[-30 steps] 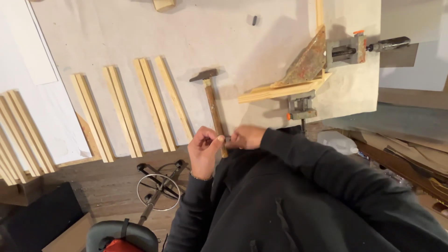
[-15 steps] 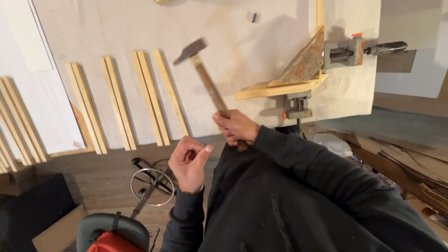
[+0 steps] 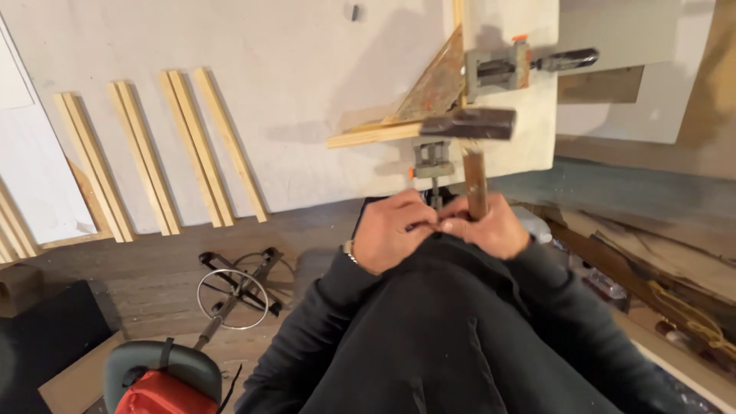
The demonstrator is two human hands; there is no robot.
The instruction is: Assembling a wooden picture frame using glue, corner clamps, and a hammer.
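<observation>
My right hand (image 3: pixel 491 228) grips the wooden handle of a hammer (image 3: pixel 469 126), whose dark steel head points up over the clamped wood. My left hand (image 3: pixel 391 230) is closed beside it, fingertips meeting the right hand's fingers around something too small to make out. Just beyond the hands, two pale wooden strips (image 3: pixel 376 134) meet at a corner against a worn triangular square (image 3: pixel 437 84). One grey clamp (image 3: pixel 433 157) sits below the joint; a second clamp (image 3: pixel 521 65) with a dark handle holds it at the right.
Several pairs of pale wooden strips (image 3: pixel 192 146) lie in a row on the white board (image 3: pixel 291 69) at left. On the dark floor lie a round wire ring on a black frame (image 3: pixel 234 295) and a grey and red tool (image 3: pixel 161 379). Boards and clutter (image 3: pixel 659 268) lie at right.
The hammer, lying on the board a second ago, was picked up by my right hand and swung right over the clamped corner. My left hand closed in against the right.
</observation>
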